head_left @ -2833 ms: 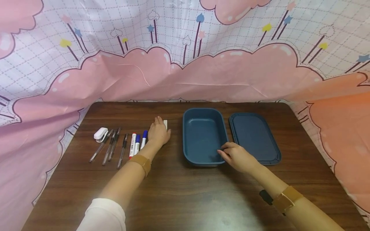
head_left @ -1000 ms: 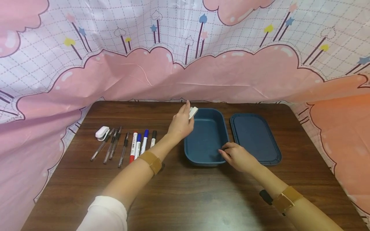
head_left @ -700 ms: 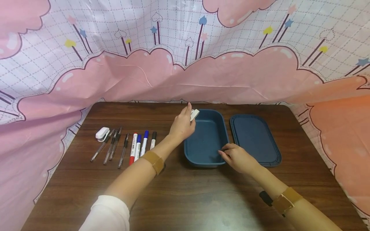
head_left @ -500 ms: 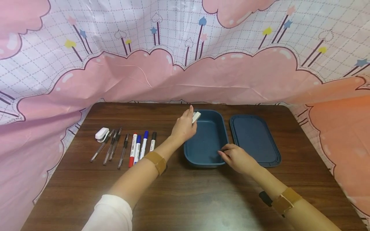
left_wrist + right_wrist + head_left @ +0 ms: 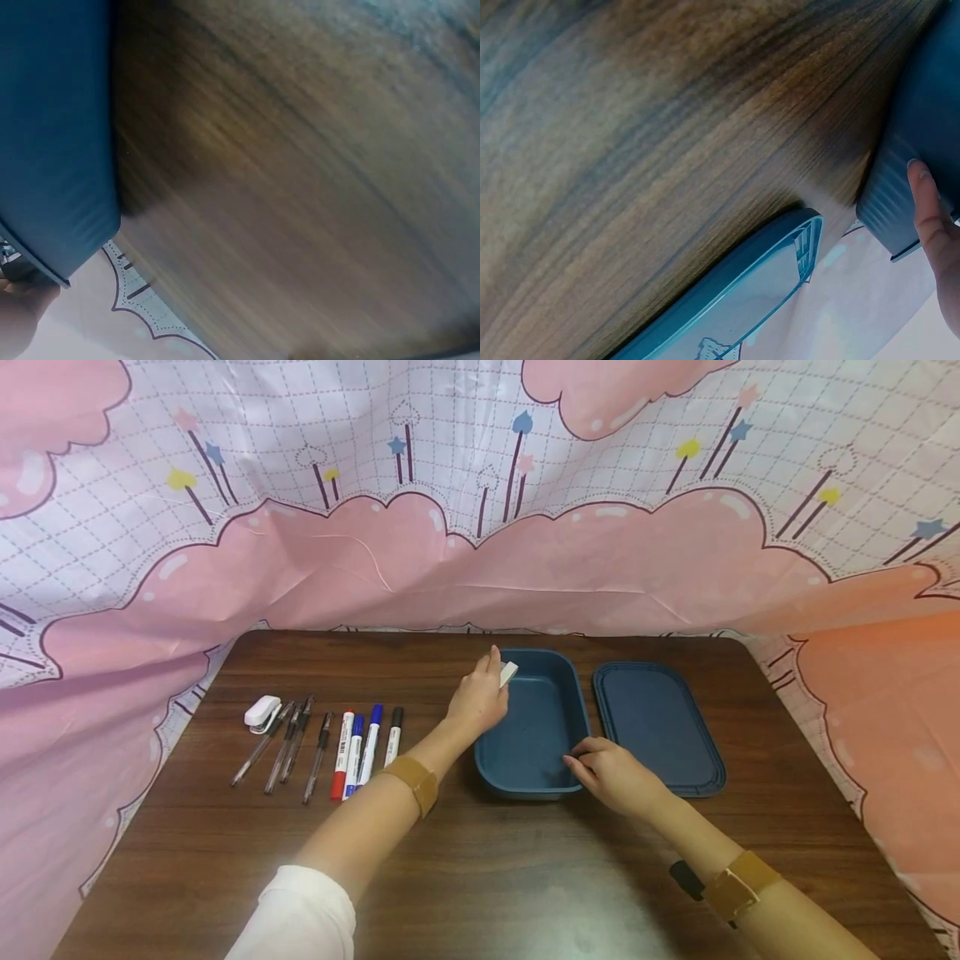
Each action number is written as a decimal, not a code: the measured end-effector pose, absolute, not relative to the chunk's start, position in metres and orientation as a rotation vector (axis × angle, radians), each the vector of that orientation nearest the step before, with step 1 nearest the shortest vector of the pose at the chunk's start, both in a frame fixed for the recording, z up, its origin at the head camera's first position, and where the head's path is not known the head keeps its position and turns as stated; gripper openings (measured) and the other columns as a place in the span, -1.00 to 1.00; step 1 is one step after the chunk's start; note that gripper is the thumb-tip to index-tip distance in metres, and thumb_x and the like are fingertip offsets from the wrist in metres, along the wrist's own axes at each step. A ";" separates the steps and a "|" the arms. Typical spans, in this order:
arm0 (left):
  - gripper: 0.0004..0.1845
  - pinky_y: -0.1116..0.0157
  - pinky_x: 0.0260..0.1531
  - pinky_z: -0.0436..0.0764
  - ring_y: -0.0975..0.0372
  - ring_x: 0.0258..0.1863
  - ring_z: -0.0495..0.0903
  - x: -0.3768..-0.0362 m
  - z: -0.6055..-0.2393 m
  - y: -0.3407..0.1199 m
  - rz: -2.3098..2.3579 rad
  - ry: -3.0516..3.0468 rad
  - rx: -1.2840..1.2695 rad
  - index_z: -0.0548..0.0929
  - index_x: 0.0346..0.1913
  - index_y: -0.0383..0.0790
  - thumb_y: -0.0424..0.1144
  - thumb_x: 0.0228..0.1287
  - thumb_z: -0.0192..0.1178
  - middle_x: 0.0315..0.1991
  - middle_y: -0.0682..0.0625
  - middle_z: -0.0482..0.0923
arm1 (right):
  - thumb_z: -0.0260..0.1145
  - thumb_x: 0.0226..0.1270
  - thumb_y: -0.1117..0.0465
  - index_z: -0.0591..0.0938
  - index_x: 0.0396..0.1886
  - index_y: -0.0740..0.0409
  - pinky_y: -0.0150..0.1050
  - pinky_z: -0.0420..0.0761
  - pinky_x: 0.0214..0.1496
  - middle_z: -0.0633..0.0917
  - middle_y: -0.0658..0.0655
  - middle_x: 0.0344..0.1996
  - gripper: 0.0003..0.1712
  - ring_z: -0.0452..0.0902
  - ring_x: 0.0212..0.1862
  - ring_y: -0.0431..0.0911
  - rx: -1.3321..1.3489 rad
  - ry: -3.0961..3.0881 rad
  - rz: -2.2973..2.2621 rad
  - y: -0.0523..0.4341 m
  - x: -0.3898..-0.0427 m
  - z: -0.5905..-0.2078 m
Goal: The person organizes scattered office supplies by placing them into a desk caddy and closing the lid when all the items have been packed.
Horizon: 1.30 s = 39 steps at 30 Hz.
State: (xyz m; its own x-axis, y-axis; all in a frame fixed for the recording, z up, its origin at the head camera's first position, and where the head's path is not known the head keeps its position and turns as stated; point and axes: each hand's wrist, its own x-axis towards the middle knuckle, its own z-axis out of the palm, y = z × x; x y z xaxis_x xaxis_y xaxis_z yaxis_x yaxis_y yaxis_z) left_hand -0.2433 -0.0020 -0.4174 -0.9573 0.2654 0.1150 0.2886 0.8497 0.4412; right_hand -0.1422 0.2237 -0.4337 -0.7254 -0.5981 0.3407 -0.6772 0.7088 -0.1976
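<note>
My left hand [image 5: 477, 697] holds a small white rectangular thing [image 5: 509, 674] over the far left part of the blue box [image 5: 528, 793]; fingers hide much of it, and I cannot tell its kind. The left wrist view has the box's outer wall [image 5: 56, 135], with part of the left hand [image 5: 19, 322] at its rim in the lower corner. My right hand [image 5: 611, 774] grips the box's near right rim between thumb and curled fingers. In the right wrist view, one finger of that hand [image 5: 939, 232] lies along the outer wall [image 5: 900, 195].
A flat blue lid [image 5: 658, 727] lies right of the box. On the left are a white mini stapler [image 5: 262, 713], several clear pens [image 5: 288, 743], a red marker [image 5: 342, 756], two blue markers [image 5: 371, 745] and a black marker [image 5: 393, 737]. A patterned cloth [image 5: 480, 568] hangs behind the table.
The left hand has picked up the white thing left of the box and carried it right, over the rim; lately it has lowered slightly. The right hand has stayed at the rim.
</note>
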 end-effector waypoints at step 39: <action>-0.13 0.25 -0.16 0.73 0.07 -0.01 0.65 -0.242 -0.430 0.044 -0.347 -3.239 -0.416 -0.05 0.52 -0.37 -0.20 0.30 0.18 0.30 -0.17 0.39 | 0.31 0.27 0.32 0.73 -0.61 0.23 -0.32 0.67 -0.37 0.68 0.11 -0.37 -0.74 0.62 -0.34 -0.13 0.988 -2.704 0.467 0.224 -0.140 -0.431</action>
